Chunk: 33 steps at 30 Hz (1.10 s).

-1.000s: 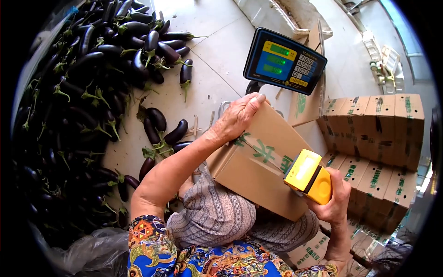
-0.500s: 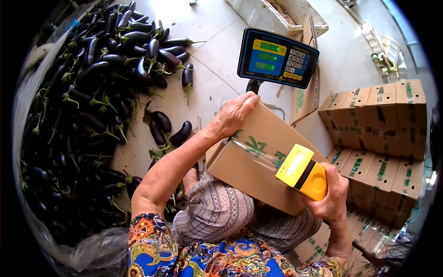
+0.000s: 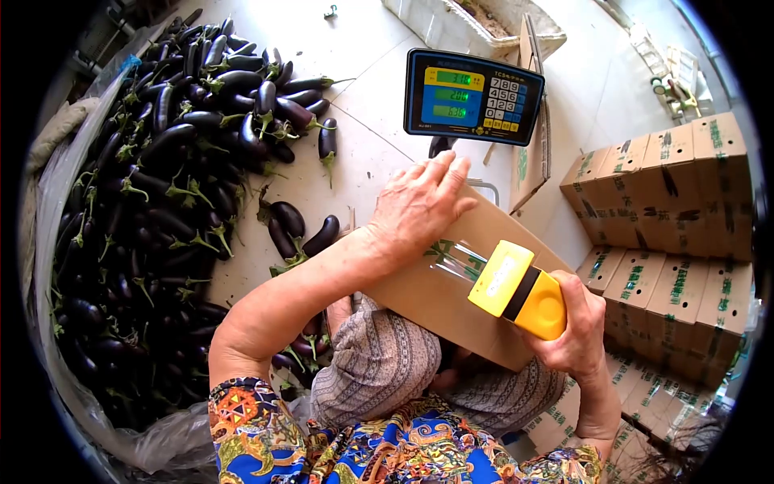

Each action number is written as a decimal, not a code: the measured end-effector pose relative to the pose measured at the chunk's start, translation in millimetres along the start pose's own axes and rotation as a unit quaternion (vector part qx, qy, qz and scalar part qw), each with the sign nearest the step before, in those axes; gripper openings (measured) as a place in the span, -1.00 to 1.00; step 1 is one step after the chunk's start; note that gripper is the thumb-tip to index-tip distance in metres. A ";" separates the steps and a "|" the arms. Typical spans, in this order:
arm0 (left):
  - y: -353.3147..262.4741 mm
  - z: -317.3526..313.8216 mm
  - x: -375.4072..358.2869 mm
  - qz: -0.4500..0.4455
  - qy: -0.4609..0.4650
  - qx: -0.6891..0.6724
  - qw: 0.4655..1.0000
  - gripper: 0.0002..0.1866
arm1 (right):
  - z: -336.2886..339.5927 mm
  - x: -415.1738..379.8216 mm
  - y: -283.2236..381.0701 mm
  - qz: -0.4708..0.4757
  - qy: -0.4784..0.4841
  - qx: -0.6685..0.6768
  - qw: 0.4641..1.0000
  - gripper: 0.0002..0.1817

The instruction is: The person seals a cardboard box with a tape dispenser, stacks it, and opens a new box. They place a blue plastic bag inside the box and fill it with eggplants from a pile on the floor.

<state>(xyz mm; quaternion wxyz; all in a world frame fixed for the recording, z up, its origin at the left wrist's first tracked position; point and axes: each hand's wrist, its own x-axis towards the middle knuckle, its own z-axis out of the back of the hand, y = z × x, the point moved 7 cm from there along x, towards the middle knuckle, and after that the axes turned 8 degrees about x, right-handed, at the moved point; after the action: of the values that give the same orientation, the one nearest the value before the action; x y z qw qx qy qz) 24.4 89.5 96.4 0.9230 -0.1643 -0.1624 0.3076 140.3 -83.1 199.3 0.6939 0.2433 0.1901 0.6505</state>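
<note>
A cardboard box [image 3: 484, 323] with green print lies tilted across my knees. My left hand [image 3: 423, 202] rests on its upper left end, palm down with the fingers stretched out. In my right hand [image 3: 576, 327] is a yellow tape dispenser [image 3: 520, 290] with a black band, set against the box top. A strip of clear tape [image 3: 458, 260] shows on the cardboard between the dispenser and my left hand. Just beyond the box stands a scale display [image 3: 474, 97] with lit green digits.
A large heap of eggplants [image 3: 169, 210] fills the left side, bordered by clear plastic sheeting [image 3: 173, 440]. Stacked cardboard boxes [image 3: 661, 194] stand at the right. A white foam crate [image 3: 484, 36] sits behind the scale display. A few loose eggplants [image 3: 322, 235] lie near my left forearm.
My left hand has gone from gripping the box's far edge to lying flat on its top with fingers spread. The tape dispenser has shifted slightly up and left in view. The display digits differ.
</note>
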 end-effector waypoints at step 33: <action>-17.1 -5.4 11.7 -0.040 0.030 0.110 0.993 -0.69 | 29.3 -172.6 -130.3 -0.078 -0.069 0.003 0.995 -0.41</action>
<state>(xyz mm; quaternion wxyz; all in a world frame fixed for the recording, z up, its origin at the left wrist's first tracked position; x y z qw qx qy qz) 44.3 82.8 100.8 0.9514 -0.0646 -0.1064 0.2818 248.8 -262.1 137.7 0.7535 0.2742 0.1624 0.5751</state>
